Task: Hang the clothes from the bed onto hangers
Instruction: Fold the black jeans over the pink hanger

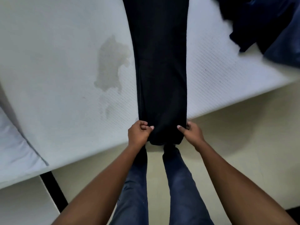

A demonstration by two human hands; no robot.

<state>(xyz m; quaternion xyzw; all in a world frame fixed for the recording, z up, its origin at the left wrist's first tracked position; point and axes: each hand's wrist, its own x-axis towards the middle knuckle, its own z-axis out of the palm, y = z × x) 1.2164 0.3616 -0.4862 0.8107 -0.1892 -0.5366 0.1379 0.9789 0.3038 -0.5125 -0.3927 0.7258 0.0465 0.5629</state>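
Left grip (138, 133), right grip (191, 133): trousers (162, 62) between

White mattress with dotted knit surface (65, 88), lying at a slant across view, with a greyish irregular stain (112, 62) near centre. Laid flat lengthwise over it: long black trousers (162, 62), hem end overhanging the near edge. At far right corner, apart from these, a heap of dark blue garments (266, 21). Along left side, smooth white fabric fold (14, 143) — pillow or sheet, cannot tell.
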